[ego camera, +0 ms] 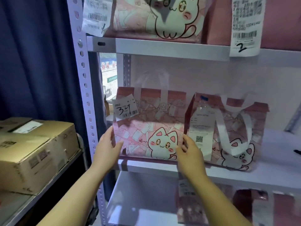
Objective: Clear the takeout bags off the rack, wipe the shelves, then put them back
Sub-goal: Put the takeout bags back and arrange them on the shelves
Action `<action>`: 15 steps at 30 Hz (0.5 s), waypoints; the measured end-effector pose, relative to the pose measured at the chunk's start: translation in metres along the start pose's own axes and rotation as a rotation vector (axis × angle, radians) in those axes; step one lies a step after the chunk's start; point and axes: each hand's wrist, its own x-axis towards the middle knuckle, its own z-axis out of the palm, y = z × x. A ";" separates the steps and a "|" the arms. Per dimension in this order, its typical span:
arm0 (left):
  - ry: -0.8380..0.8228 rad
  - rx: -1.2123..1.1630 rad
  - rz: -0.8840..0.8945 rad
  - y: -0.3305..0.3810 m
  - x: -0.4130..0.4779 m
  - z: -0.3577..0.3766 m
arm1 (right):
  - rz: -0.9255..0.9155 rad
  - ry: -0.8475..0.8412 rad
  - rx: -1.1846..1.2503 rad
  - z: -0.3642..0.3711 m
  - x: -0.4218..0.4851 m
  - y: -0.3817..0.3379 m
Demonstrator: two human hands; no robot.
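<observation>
A pink takeout bag (146, 126) with a white cat print and a receipt marked 34 stands at the left end of the middle shelf (228, 174) of a white metal rack. My left hand (108, 148) grips the bag's lower left edge, thumb across its front. My right hand (189, 153) holds the lower right edge, fingers against its side. A second cat bag (228, 136) with white handles stands just to the right, touching or nearly touching the first.
Two more pink bags (156, 17) with receipts sit on the upper shelf (162, 46). Another bag (193, 207) is on the lower shelf. Cardboard boxes (35, 152) rest on a table to the left. A dark blue curtain (35, 62) hangs behind them.
</observation>
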 end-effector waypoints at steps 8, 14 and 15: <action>-0.093 -0.015 0.020 -0.006 0.006 -0.006 | 0.041 0.040 0.020 0.008 0.001 -0.003; -0.135 -0.006 0.042 -0.004 0.010 -0.012 | 0.059 0.056 0.011 0.011 0.001 -0.002; -0.129 -0.001 0.047 -0.004 0.009 -0.012 | 0.060 0.058 0.018 0.010 -0.001 -0.002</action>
